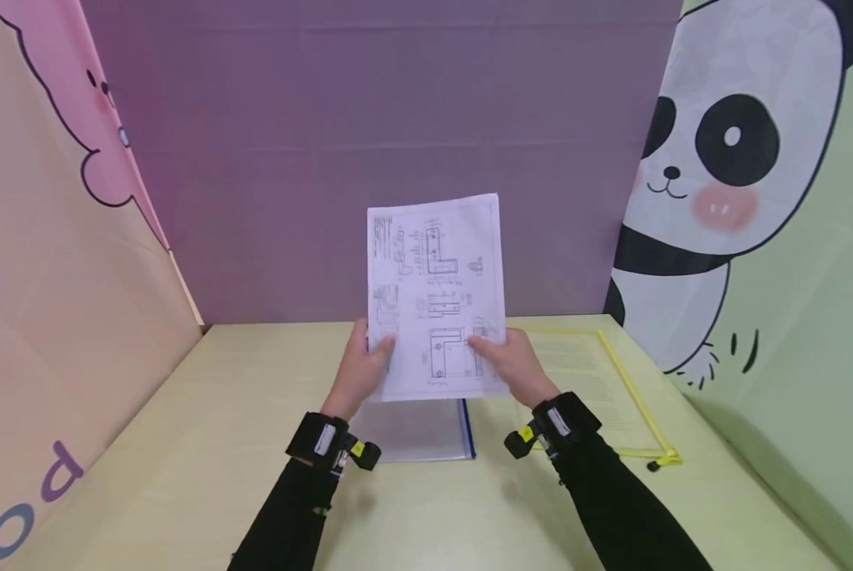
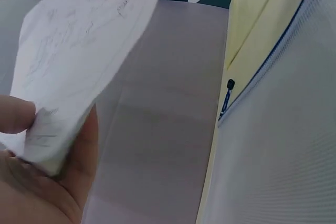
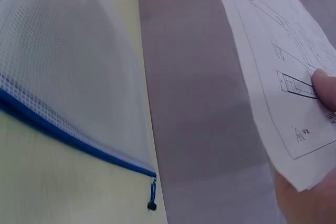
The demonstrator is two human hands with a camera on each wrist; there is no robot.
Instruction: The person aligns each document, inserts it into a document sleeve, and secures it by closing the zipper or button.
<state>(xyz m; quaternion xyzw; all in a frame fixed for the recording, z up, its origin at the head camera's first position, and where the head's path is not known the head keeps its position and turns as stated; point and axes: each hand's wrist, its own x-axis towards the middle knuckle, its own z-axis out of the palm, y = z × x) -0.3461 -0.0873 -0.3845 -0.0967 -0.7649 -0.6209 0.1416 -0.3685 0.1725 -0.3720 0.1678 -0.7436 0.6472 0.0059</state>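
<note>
At the far left, a peach wall panel bears the letters "o" and "d" and part of a pink cartoon figure, rising along the left edge of the pale, smooth table. The left arm, in a black sleeve, reaches forward and slightly inward; a black cuff with a blank-looking white label circles its wrist. The left hand grips the lower left side of the papers, thumb flat on the front and fingers behind. A plain purple cloth with faint creases hangs beyond the table's far edge.

The papers, a thin white stack, are held up and tilted above the middle of the table, slightly bowed. Their front carries black line drawings of L-shaped parts, with lettering too small to read. Beneath and nearer lies a translucent mesh pouch, its right edge trimmed in blue.

The right hand grasps the papers' lower right side, thumb on the front, its arm angled inward. Towards the table's right edge lies a yellow-edged pouch, faint print showing through. A green wall panel rising along that edge shows a panda.
</note>
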